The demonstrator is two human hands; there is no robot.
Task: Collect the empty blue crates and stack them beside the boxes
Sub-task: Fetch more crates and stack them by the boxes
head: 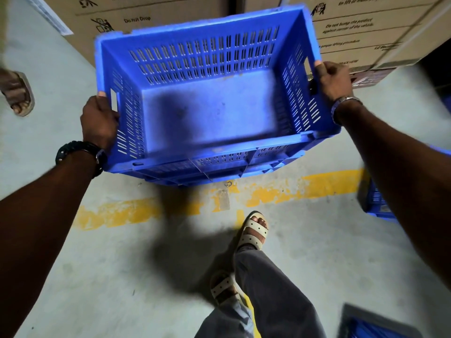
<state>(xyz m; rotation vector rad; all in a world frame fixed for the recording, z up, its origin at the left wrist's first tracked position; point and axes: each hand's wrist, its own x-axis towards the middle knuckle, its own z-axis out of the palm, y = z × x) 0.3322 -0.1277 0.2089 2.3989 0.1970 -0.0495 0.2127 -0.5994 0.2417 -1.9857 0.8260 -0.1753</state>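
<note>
I hold an empty blue slotted crate (210, 106) in front of me, its open top facing me and its far rim close to the cardboard boxes (151, 18). My left hand (98, 120) grips the left handle slot, fingers curled over the rim. My right hand (333, 80) grips the right handle slot the same way. Under the held crate the rim and wall of another blue crate (219, 167) show, resting on the floor; whether the two touch is unclear.
More cardboard boxes (366, 30) stand at the back right. A worn yellow line (317, 186) crosses the concrete floor. Other blue crates sit at the right edge (375, 201) and bottom right (375, 325). Another person's sandalled foot (18, 93) is at the left. My own feet (253, 231) are below.
</note>
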